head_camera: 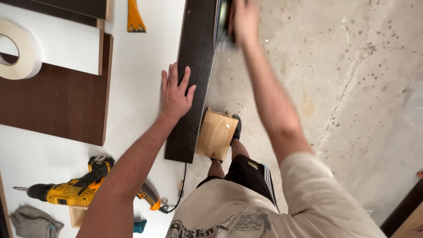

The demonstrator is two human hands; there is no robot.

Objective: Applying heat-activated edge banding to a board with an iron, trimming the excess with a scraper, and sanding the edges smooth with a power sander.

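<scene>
A long dark wood-grain board [194, 79] lies along the right edge of the white worktable [141, 57]. My left hand [175, 91] presses flat on it, fingers spread, near its middle. My right hand [243, 18] is blurred at the board's far end, by its outer edge, closed around a small dark tool [224, 20] that I cannot make out. A light wooden block [216, 134] sits against the board's near end, just off the table edge.
A yellow cordless drill [72, 190], a grey rag [33, 222], a brown panel [57, 101], a white panel [61, 42], a roll of white edge tape [20, 53] and an orange scraper [134, 18] lie on the table. Speckled concrete floor [352, 88] is to the right.
</scene>
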